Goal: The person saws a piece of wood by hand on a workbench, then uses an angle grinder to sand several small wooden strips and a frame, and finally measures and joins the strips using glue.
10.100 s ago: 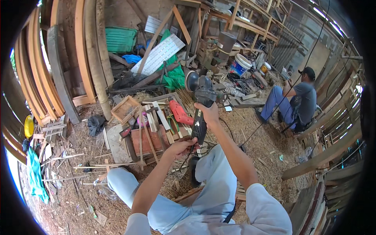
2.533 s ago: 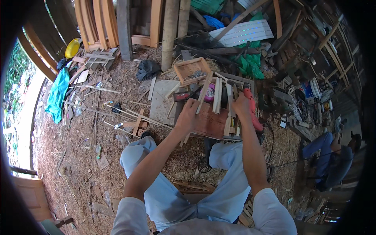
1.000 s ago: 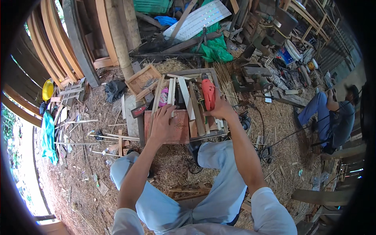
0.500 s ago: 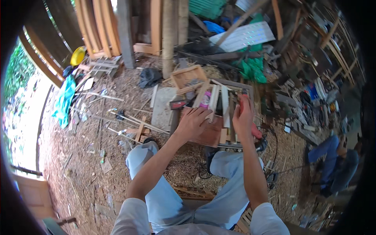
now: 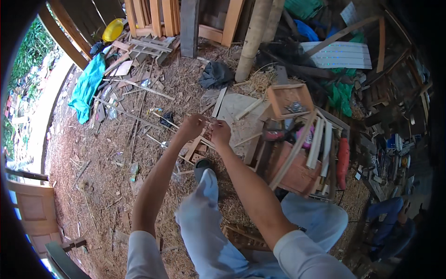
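Note:
Side by side over the littered ground, left of the low work surface, are my left hand (image 5: 192, 127) and my right hand (image 5: 220, 133). Both have curled fingers, with the fingertips close together. Whatever they pinch is too small to make out. Below them a pale wooden frame piece (image 5: 191, 151) lies near my sandalled foot (image 5: 203, 167). On the work surface to the right are a reddish-brown board (image 5: 290, 169), pale wood strips (image 5: 316, 143) and a long red tool (image 5: 343, 160). An open wooden box (image 5: 290, 100) holding small metal pieces, apparently nails, stands at its far end.
A grey slab (image 5: 237, 111) and a black plastic bag (image 5: 216, 75) lie ahead. Far left are a teal sack (image 5: 88, 88), a yellow bowl (image 5: 113, 30) and scrap wood. A wooden post (image 5: 253, 42) stands ahead. Another person (image 5: 392, 228) sits at the far right.
Both hands have left the work surface and moved left, coming together over the ground. My left hand is off the reddish-brown board. The view has swung left, and my left leg has shifted.

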Tool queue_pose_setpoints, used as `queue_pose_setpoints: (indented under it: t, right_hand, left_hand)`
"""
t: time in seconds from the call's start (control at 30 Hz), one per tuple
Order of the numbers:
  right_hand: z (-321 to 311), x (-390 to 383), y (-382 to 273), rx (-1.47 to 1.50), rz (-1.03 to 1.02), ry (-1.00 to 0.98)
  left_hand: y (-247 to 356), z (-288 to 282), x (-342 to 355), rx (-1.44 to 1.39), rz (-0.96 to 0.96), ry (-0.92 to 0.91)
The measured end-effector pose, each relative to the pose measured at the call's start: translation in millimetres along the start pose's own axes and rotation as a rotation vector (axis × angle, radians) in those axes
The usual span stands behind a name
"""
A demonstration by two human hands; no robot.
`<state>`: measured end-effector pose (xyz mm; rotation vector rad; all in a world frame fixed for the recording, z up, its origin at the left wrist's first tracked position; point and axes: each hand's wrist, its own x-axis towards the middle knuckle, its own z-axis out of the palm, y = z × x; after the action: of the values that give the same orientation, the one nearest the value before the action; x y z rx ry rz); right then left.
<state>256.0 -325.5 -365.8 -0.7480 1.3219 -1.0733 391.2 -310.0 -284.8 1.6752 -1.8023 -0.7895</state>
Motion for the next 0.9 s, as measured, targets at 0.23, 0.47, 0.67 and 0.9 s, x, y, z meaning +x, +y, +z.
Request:
queue_pose_setpoints:
  t: [0.23,0.47,0.67,0.9]
  right_hand:
    - [-79,151,77,-0.555,-0.146,0.456]
    - [-62,182,77,-0.927,0.185,0.611]
    - [-84,221,108,-1.02,0.057,0.635]
    - [-51,176,85,-0.386,0.207,0.346]
  left_hand:
    - [-116,150,118,0.053,-0.135,-0.068]
    - [-205,253,178,0.206,-0.354,-0.029]
    - [-186,244,167,-0.033,-0.264,0.381]
    - [-147,155,138,-0.22,-0.115,0.086]
